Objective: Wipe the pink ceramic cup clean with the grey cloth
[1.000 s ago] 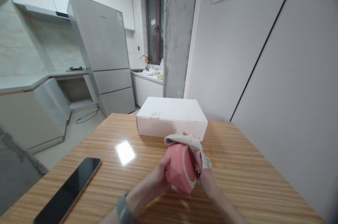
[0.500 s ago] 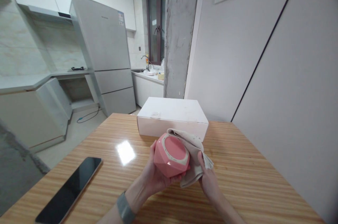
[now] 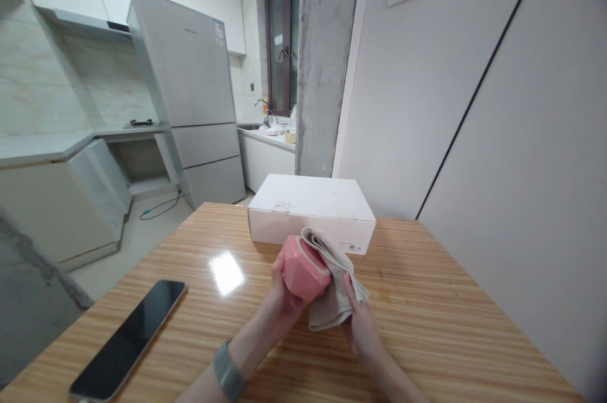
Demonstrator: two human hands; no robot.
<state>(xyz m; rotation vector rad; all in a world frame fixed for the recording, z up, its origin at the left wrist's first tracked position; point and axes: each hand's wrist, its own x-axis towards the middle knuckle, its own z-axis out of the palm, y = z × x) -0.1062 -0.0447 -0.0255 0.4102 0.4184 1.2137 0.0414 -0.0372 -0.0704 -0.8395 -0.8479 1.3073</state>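
My left hand is wrapped round a pink faceted bowl, holding it tilted above the wooden table. My right hand grips a beige cloth and presses it against the bowl's right side. The cloth covers the bowl's rim and drapes over my right fingers. A grey band sits on my left wrist. Both hands are closed.
A white cardboard box lies just behind the bowl. A dark phone lies flat at the table's left front. A grey wall runs close along the right. A fridge, counters and a concrete pillar stand beyond the table.
The bowl has been turned in my hands and lifted a little away from me. The cloth has shifted from its top to its right side.
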